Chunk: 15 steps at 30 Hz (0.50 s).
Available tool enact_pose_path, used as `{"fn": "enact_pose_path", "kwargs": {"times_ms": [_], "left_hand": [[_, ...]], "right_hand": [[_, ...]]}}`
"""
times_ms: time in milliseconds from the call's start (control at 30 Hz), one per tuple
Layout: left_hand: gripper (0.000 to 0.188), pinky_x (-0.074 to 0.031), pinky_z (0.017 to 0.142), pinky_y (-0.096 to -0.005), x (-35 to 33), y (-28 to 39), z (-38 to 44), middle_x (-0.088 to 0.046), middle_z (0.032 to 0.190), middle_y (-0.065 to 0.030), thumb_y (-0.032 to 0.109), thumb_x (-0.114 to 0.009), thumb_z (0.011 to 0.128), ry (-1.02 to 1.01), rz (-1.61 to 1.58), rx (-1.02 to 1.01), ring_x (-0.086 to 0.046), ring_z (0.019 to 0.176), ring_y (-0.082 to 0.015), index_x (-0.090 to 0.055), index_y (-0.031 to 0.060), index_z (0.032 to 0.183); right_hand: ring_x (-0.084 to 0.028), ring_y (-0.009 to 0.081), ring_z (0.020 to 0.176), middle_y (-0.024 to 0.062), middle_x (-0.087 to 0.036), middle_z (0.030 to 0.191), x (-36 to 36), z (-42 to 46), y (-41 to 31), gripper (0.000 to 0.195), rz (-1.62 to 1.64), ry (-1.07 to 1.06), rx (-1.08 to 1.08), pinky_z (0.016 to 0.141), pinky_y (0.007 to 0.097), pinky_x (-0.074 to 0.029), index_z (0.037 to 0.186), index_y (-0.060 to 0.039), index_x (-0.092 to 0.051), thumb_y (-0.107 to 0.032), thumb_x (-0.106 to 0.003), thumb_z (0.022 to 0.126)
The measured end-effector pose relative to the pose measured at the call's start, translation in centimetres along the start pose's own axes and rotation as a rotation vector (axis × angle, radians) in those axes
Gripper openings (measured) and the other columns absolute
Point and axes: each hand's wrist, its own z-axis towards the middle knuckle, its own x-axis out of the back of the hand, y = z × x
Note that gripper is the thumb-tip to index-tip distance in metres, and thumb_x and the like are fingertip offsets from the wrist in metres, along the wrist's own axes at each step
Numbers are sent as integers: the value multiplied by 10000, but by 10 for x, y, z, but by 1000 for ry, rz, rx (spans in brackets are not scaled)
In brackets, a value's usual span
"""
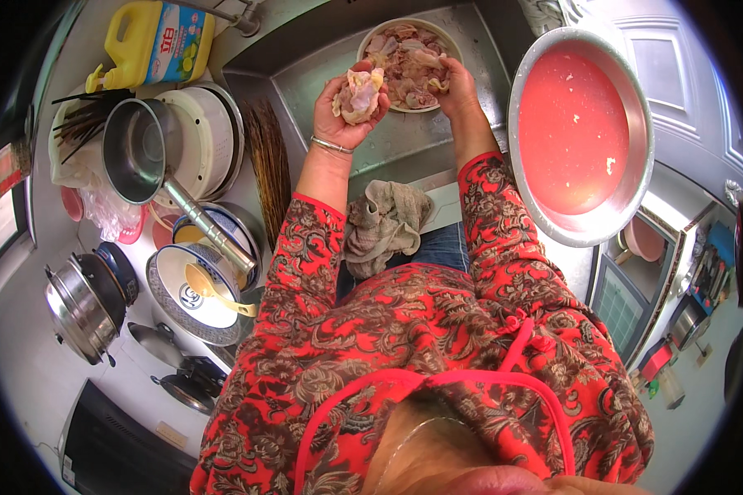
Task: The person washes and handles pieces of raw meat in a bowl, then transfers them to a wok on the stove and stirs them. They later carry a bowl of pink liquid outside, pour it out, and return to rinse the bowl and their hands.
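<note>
A white bowl full of raw, cut-up poultry pieces stands in the stainless steel sink. In front of the bowl's left side, my left hand is palm up, its fingers curled around a lump of raw poultry with yellowish skin and fat. My right hand is at the bowl's right rim, its fingers closed on a piece of skin-covered poultry. Part of that piece is hidden by the fingers.
Right of the sink, a metal basin holds reddish water with floating bits. A grey cloth hangs at the sink's front edge. At left are a twig brush, a long-handled metal ladle, stacked bowls and a yellow detergent jug.
</note>
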Motion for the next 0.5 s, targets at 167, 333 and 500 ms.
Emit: {"fn": "enact_pose_path", "kwargs": {"times_ms": [167,333,500], "left_hand": [[395,-498,807,-402,3,0,-1,-571,1089,-186,223,-539,818,10,22,-12,-572,945,-330,-524,30,1162],[394,-498,803,-406,3,-1,0,-577,1079,-183,227,-524,824,-2,11,3,-576,939,-328,-521,32,1167],[393,-499,798,-406,3,-3,-1,-579,1074,-177,220,-527,822,10,-3,-1,-575,934,-326,-521,33,1168]], "right_hand": [[-504,147,593,38,-555,736,17,14,8,135,-43,0,21,473,286,-404,863,-61,-564,-175,-530,799],[-528,128,736,44,-590,808,6,9,2,219,-400,-120,185,622,273,-436,979,-70,-592,-203,-581,805],[-565,142,810,51,-626,882,-9,5,9,336,-505,-108,363,727,296,-467,1111,-85,-609,-240,-607,813]]}}
